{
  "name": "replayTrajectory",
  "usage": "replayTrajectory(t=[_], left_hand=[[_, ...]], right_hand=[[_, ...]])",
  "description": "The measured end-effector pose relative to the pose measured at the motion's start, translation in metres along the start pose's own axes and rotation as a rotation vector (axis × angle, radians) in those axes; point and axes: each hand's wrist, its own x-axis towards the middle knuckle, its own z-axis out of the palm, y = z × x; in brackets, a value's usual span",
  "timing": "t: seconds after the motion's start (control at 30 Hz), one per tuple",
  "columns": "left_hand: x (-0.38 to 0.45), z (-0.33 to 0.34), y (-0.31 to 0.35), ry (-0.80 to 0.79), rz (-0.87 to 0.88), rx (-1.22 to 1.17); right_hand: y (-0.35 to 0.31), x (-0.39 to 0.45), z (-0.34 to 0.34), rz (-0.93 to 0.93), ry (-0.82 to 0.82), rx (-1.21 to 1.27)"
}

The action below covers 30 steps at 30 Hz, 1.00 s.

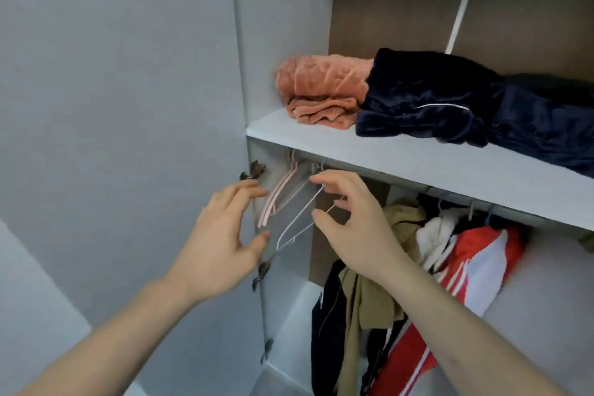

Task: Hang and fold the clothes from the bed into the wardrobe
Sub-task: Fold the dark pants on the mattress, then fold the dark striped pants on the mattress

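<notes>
- Empty wire hangers (pixel 289 199) bunched at the left end of the wardrobe rail (pixel 450 191), just under the shelf (pixel 401 154); a few pinkish, one white (pixel 299 219) hanging lower and tilted.
- My left hand (pixel 225 235) is up beside the pink hangers, fingers spread and straight, gripping nothing.
- My right hand (pixel 350 222) is at the white hanger, fingers loosely bent with thumb and fingers apart; the wire passes behind them, and I can't tell if any finger actually touches it.
- Hung clothes fill the rail to the right: a khaki garment (pixel 363 299), a black one (pixel 328 331), and a red-and-white striped jacket (pixel 466 273).
- On the shelf: a folded orange fleece (pixel 318 87) touching a dark navy fleece (pixel 450 103) with white piping.
- Open wardrobe door (pixel 128 106) at left, hinges (pixel 255 170) showing.
- Hanger hooks mostly hidden by the shelf edge; exact hanger count is unclear from blur. Navy pile cut off at the right edge; lower clothes run out of frame.
</notes>
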Motion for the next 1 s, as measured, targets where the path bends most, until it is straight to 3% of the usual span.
replayTrajectory(t=[0.2, 0.43, 0.7, 1.0], left_hand=[[-0.134, -0.042, -0.029, 0.106, -0.371, 0.125], [-0.327, -0.082, -0.001, 0.244, -0.861, 0.273], [-0.540, -0.109, 0.123, 0.538, -1.346, 0.461], [-0.721, -0.096, 0.284, 0.845, -1.656, 0.558]], right_hand=[[-0.020, -0.025, 0.097, -0.077, -0.427, 0.170], [-0.078, -0.086, 0.207, -0.251, -0.882, 0.361], [-0.211, -0.228, 0.283, -0.537, -1.364, 0.506], [-0.339, -0.430, 0.294, -0.865, -1.677, 0.598]])
